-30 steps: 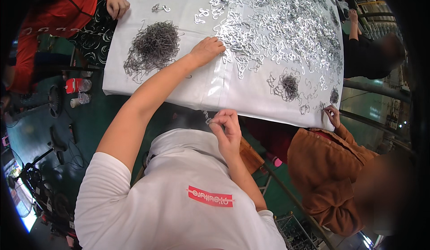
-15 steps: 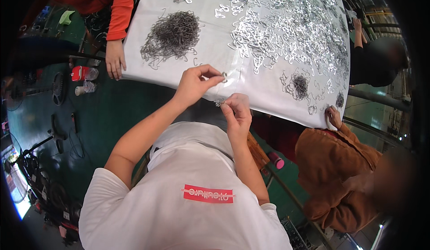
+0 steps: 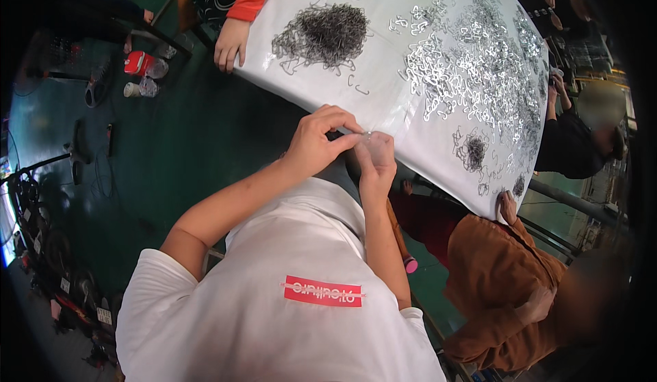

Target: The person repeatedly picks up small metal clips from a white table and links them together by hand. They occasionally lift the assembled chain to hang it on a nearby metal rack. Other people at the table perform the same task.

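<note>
My left hand and my right hand meet at the near edge of a white-covered table. Both pinch one small clear and metal piece between their fingertips. A dark heap of wire hooks lies on the table's left part. A wide spread of shiny metal clips covers the right part. A smaller dark clump sits near the table's right edge.
A person in a red sleeve rests a hand on the table's left edge. A person in a brown jacket sits at my right, a hand on the table corner. Another person in black works farther right. Cups stand on the green floor.
My left hand came back from the clips on the table to my right hand at the near edge, and both now pinch a small piece. The view shifted, so the table sits further right.
</note>
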`<state>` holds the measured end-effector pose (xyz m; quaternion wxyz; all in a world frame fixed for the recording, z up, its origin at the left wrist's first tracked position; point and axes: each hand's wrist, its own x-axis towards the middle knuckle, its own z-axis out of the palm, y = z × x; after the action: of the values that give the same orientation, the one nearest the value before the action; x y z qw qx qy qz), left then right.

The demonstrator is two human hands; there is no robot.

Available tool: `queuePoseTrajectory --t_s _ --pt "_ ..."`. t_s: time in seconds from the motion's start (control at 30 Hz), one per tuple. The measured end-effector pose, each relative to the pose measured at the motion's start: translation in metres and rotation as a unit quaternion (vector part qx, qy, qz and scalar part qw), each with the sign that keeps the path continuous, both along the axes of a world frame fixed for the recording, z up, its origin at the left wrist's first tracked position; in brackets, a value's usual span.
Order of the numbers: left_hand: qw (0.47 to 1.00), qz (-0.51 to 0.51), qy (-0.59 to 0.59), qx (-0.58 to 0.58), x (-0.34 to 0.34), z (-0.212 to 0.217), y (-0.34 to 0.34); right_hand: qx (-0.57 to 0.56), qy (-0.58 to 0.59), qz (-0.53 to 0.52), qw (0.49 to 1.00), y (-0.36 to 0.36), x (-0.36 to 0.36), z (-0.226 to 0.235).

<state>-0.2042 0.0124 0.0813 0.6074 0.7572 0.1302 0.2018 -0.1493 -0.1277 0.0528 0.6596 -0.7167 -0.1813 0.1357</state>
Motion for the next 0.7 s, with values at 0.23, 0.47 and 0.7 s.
queuePoseTrajectory --t_s 0.23,0.47,0.7 --pt "1.000 -0.002 -0.020 -0.006 -0.018 0.005 0.008 0.000 -0.022 0.031 0.999 0.005 -0.012 0.004" --pt "0.998 0.058 -0.025 0.018 -0.051 0.014 0.022 0.027 0.002 0.086 0.996 0.026 -0.030 0.007" --pt "0.986 0.153 -0.014 0.060 -0.099 0.029 0.036 -0.036 -0.043 0.196 0.979 0.064 0.014 0.006"
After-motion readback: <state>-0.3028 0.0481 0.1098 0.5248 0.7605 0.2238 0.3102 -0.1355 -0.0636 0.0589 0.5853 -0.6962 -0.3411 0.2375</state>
